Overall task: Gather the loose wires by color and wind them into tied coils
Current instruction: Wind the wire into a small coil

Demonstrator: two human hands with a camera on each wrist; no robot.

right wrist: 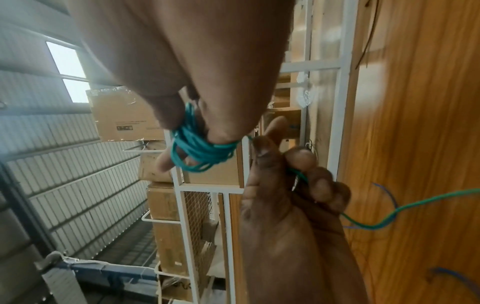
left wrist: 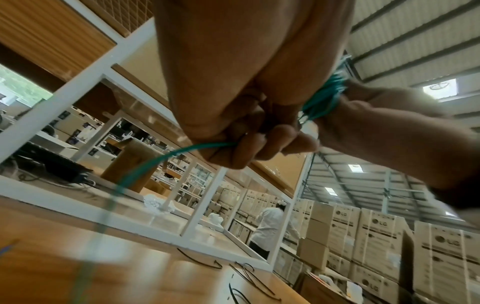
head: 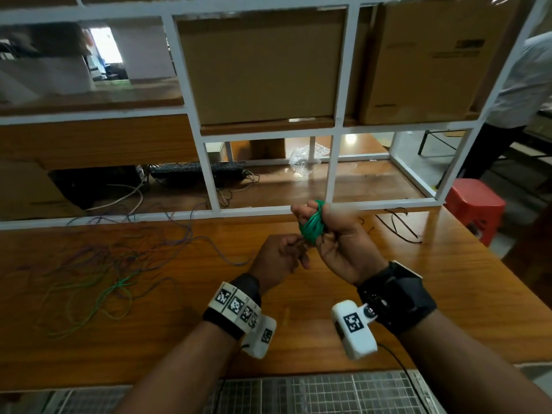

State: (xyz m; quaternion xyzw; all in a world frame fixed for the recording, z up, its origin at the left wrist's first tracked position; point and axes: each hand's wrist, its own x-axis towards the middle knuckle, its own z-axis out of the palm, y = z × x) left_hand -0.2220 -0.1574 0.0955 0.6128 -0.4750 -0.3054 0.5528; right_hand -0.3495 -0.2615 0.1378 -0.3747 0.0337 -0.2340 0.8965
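1. While the right hand (head: 334,234) grips a small coil of green wire (head: 312,228) wound round its fingers above the wooden table (head: 418,279), the left hand (head: 280,258) pinches that wire's loose tail (left wrist: 166,156).
2. Judged from this, one green coil is under way, untied.
3. Left: a tangle of purple and green wires (head: 119,264), uncountable; some black wires (head: 397,224).

white shelf frame (head: 331,174) close behind, loose wires (head: 98,264) left

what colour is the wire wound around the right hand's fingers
Green, leaning teal. The coil on the right hand shows best in the right wrist view.
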